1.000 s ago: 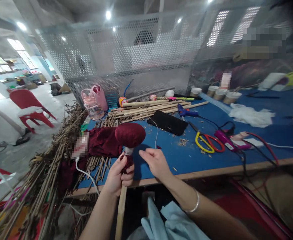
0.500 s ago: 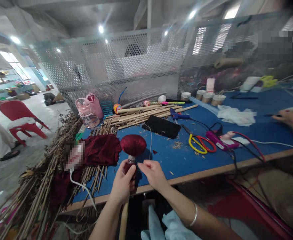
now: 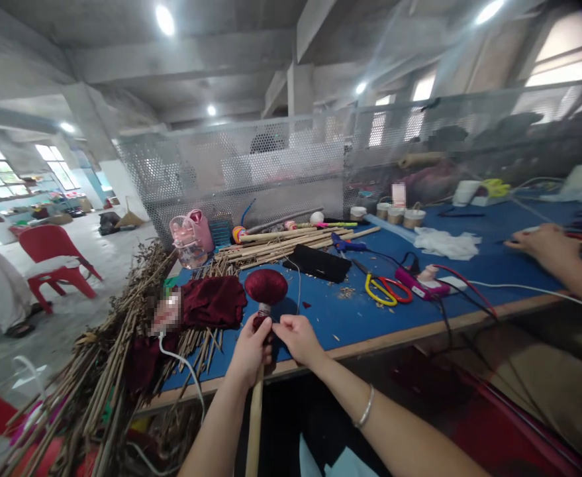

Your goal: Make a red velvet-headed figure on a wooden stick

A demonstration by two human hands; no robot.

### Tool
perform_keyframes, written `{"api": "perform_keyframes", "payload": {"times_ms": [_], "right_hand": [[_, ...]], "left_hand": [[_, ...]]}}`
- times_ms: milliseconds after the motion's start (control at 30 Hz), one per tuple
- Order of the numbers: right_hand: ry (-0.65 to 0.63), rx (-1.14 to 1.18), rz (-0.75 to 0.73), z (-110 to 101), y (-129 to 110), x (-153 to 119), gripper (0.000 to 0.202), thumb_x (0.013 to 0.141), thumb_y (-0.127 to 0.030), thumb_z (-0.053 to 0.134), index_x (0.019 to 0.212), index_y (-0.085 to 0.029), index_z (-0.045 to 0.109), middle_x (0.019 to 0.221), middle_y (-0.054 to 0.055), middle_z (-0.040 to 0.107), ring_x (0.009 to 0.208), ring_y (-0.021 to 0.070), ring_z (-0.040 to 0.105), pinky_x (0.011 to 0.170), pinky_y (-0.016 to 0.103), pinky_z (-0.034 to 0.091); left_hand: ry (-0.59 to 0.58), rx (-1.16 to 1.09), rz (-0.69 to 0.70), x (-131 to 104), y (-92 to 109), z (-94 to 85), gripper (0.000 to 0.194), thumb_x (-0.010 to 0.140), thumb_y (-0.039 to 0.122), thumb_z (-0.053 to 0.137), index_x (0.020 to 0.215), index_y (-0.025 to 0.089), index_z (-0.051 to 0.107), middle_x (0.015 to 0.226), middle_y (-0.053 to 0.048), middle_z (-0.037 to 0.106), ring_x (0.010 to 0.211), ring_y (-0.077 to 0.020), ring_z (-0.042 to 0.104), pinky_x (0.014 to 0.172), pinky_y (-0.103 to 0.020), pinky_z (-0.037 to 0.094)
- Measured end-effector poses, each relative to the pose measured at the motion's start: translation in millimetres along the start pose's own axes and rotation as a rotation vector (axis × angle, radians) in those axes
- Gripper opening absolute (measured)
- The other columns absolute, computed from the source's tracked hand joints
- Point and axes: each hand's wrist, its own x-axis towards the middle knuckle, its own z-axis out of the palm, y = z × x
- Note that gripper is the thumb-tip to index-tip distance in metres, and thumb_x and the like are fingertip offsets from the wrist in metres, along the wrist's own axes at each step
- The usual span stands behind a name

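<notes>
A dark red cloth-covered round head (image 3: 266, 286) tops a pale wooden stick (image 3: 254, 424). Just below the head, my left hand (image 3: 251, 348) is wrapped round the stick and the gathered red cloth at its neck. Close on the right, my right hand (image 3: 298, 339) is pinched, with its fingertips near the neck; a thin pale thread (image 3: 299, 291) runs on the table behind it. What the pinch holds is too small to make out. Dark red cloth (image 3: 214, 301) lies to the left of the head.
On the blue table (image 3: 315, 318) lie a black cloth (image 3: 318, 264), scissors (image 3: 381, 291), a blue glue gun (image 3: 349, 245), a purple power strip (image 3: 420, 285) and wooden sticks (image 3: 271, 244). Dry stalks (image 3: 97, 371) fill the left. Another person's hand (image 3: 543, 245) is at right.
The view has tilted up and shifted, showing more ceiling. My left hand still grips the stick below the red head, and my right hand stays pinched beside it.
</notes>
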Motion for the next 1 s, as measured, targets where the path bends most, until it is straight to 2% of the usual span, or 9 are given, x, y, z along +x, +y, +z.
{"api": "perform_keyframes", "payload": {"times_ms": [300, 600, 800, 900, 1000], "right_hand": [[0.019, -0.045, -0.054, 1.7, 5.2, 0.2, 0.037, 0.073, -0.036, 0.047, 0.048, -0.018, 0.026, 0.048, -0.006, 0.024, 0.050, 0.0059, 0.023, 0.046, 0.020, 0.020], [0.008, -0.061, -0.117, -0.8, 5.0, -1.9, 0.036, 0.073, -0.032, 0.046, 0.048, -0.018, 0.026, 0.047, -0.006, 0.023, 0.048, 0.0056, 0.023, 0.045, 0.020, 0.019], [0.064, -0.128, -0.192, -4.1, 7.6, -10.6, 0.041, 0.078, -0.036, 0.040, 0.046, -0.019, 0.020, 0.046, -0.005, 0.019, 0.047, 0.0057, 0.021, 0.046, 0.021, 0.019], [-0.013, -0.183, -0.231, -17.4, 5.4, -18.9, 0.043, 0.079, -0.036, 0.042, 0.045, -0.018, 0.022, 0.044, -0.005, 0.021, 0.046, 0.0056, 0.024, 0.048, 0.022, 0.019], [-0.256, -0.489, -0.373, -44.2, -16.4, -25.6, 0.036, 0.080, -0.032, 0.045, 0.048, -0.015, 0.040, 0.044, -0.003, 0.040, 0.045, 0.0067, 0.033, 0.050, 0.023, 0.019]], "left_hand": [[-0.039, -0.008, 0.015, 2.6, -4.3, -5.8, 0.041, 0.070, 0.050, 0.064, 0.090, 0.024, 0.039, 0.055, 0.011, 0.039, 0.034, 0.0003, 0.024, 0.034, -0.012, 0.016], [0.002, 0.074, 0.050, 0.3, -7.1, -4.8, 0.045, 0.072, 0.052, 0.062, 0.102, 0.027, 0.040, 0.055, 0.012, 0.038, 0.033, -0.0010, 0.025, 0.034, -0.013, 0.019], [-0.020, 0.209, 0.074, -3.6, -8.9, -0.2, 0.060, 0.072, 0.054, 0.060, 0.119, 0.022, 0.039, 0.052, 0.012, 0.034, 0.032, -0.0023, 0.021, 0.033, -0.015, 0.015], [-0.050, 0.301, 0.102, -8.1, -9.0, -0.7, 0.063, 0.074, 0.048, 0.060, 0.125, 0.017, 0.042, 0.049, 0.012, 0.034, 0.034, -0.0039, 0.024, 0.035, -0.017, 0.019], [-0.122, 0.408, 0.125, -13.0, -7.5, -4.8, 0.052, 0.070, 0.039, 0.067, 0.114, 0.013, 0.057, 0.064, 0.003, 0.057, 0.048, -0.0078, 0.044, 0.046, -0.020, 0.034]]}}
